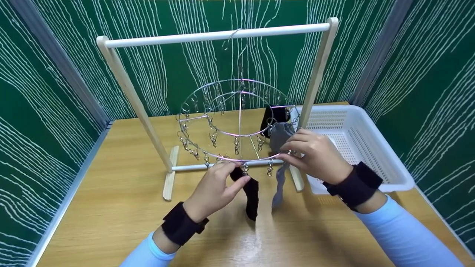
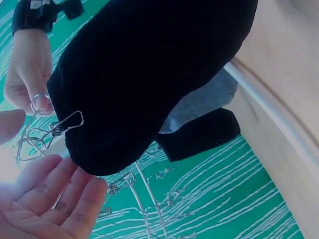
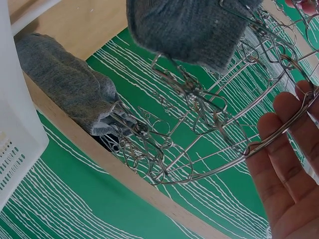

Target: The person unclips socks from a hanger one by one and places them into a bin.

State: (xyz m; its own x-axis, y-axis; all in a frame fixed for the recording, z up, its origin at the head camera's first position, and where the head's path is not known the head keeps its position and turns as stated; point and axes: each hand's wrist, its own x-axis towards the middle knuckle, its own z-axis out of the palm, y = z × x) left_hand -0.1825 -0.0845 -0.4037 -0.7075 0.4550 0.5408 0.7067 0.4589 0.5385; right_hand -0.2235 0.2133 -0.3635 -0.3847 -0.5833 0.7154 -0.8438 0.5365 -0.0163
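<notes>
A round metal clip hanger [image 1: 232,134] hangs with socks clipped around it. At its front rim, my left hand [image 1: 213,189] is beside a black sock [image 1: 252,198]. In the left wrist view, a wire clip [image 2: 75,119] bites the sock's edge, and the left fingertips [image 2: 94,191] touch the sock from below, thumb apart. My right hand [image 1: 319,157] grips the hanger's outer ring, its fingers [image 3: 284,149] bent over the wire. Close by hang grey socks [image 1: 279,139], one of them held by a clip in the right wrist view. Farther back hangs another black sock [image 1: 272,115].
A wooden stand with a white top bar [image 1: 167,39] carries the hanger by its hook. Behind the stand's right leg [image 1: 319,70] is a white perforated basket [image 1: 378,137] on the wooden table [image 1: 122,222]. Several bare clips [image 1: 213,138] dangle from the rings. Green patterned panels enclose the table.
</notes>
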